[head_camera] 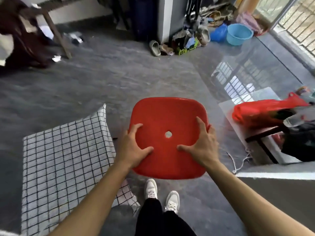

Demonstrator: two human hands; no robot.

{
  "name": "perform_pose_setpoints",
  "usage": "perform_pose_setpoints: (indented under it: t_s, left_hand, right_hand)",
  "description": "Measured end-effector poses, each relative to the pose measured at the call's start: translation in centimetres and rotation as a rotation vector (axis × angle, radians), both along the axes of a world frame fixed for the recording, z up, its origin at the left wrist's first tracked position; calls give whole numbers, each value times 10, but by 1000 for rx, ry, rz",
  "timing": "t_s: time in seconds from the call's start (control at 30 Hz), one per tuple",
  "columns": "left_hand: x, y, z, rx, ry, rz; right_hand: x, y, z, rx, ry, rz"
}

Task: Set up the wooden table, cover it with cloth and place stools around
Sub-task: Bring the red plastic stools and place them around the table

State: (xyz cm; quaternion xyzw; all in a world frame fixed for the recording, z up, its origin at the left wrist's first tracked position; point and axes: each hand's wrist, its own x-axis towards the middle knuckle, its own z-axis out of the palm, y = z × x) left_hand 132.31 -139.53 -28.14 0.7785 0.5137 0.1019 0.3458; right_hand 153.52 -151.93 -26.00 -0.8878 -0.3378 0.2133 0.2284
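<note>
Standing on the grey floor, a table covered with a checked cloth (64, 160) is seen at the left, and a red bag (262, 113) lies on a low dark bench (262, 135) at the right. Shoes (155, 47) and a blue basin (238, 34) are placed further back. A red stool (167, 116) is held in the middle, just right of the cloth, above the white sneakers (162, 195). Its seat is square with round corners and a small hole in the centre. It is gripped at both sides by the left hand (134, 147) and the right hand (199, 145), thumbs on top. The stool legs are hidden under the seat; the background is blurred.
</note>
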Motion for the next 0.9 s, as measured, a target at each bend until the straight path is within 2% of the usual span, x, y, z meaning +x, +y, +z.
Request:
perform_pose_setpoints:
  t_s: [0.1, 0.33, 0.5, 0.7, 0.9]
  left_hand:
    - [2, 24, -53, -7, 32, 42]
    - [-4, 90, -200, -92, -36, 90]
    - [-5, 124, -275, -84, 1, 108]
    - [-4, 154, -326, -134, 42, 145]
    - [1, 157, -343, -181, 128, 127]
  right_hand:
    - [7, 32, -53, -37, 8, 18]
    - [0, 95, -208, -85, 23, 22]
    - [2, 134, -291, -121, 53, 41]
    - [-4, 164, -345, -166, 76, 51]
    - [-5, 176, -358, -271, 76, 121]
